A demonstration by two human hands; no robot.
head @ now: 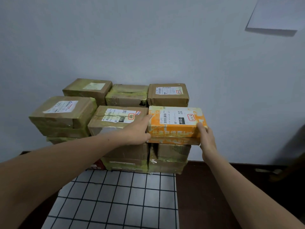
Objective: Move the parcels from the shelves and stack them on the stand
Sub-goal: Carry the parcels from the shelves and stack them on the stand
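An orange parcel (176,123) with a white shipping label lies on top of the front right column of stacked brown parcels. My left hand (137,129) holds its left end, fingers reaching along that side. My right hand (206,138) holds its right end, with the thumb on the front right corner. The stack stands on a stand with a white, black-gridded top (118,200). Brown taped parcels (118,118) fill the rest of the stack, in two rows against the wall.
A pale wall (148,47) rises right behind the stack. Dark floor (198,187) lies to the right of the stand. A white sheet (277,14) hangs on the wall at the top right. A dark object (293,154) sits at the right edge.
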